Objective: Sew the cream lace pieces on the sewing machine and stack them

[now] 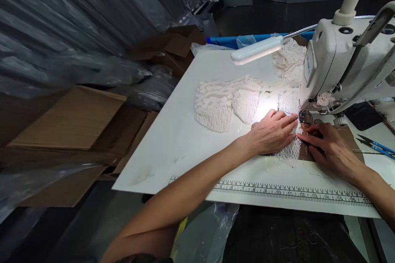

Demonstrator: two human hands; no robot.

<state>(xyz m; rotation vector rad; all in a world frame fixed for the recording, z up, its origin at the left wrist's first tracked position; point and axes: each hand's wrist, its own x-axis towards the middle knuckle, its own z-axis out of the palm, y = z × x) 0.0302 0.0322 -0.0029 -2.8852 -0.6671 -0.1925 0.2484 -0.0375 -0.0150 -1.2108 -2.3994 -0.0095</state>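
White lace fabric (pixel 290 152) lies under the needle area of a white sewing machine (pixel 324 61). My left hand (pixel 274 130) rests flat on the lace just left of the presser foot (pixel 304 118), its fingers stretched out over it. On the right of the foot, my right hand (pixel 331 148) lies low with its fingers extended, the fingertips touching the lace's right edge. No thing shows gripped in either hand. Two joined white lace pieces (pixel 216 104) lie flat on the table to the left of my left hand.
A lit lamp (pixel 257 50) hangs over the white table (pixel 173 148). More lace (pixel 290 63) is heaped behind. Blue-handled thread snips (pixel 378 146) lie at the right. A printed ruler (pixel 277 191) runs along the front edge. Cardboard boxes (pixel 66 117) stand at the left.
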